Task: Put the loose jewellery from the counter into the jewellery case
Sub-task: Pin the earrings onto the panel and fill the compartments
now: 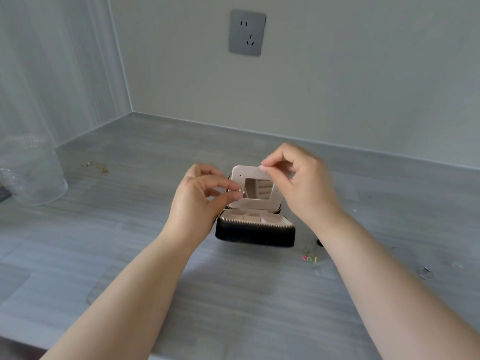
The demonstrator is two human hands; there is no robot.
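Head view: we see the black jewellery case standing open on the grey worktop between our two hands, its pale lid panel upright. Our left hand pinches a small gold piece at the panel's left edge, and our right hand pinches the panel's top edge. Loose gold pieces lie well to the left near a clear tub, while a coloured piece and a ring lie right of the case.
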